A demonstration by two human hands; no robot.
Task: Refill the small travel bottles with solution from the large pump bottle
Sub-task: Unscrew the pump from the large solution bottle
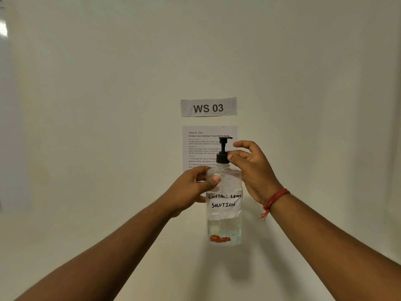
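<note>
Here my left hand grasps the upright pump bottle by its shoulder, lifted before the wall, while my right hand's fingers pinch its black pump collar.

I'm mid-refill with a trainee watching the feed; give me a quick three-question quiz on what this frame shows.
1. True or false: the left hand holds the pump bottle by its upper body.
2. Where are the right hand fingers? A) on the black pump collar B) on the handwritten label C) flat on the wall sheet
3. Fill in: the sign above the sheet reads ____.

Key: 1 true; 2 A; 3 WS 03.
</note>
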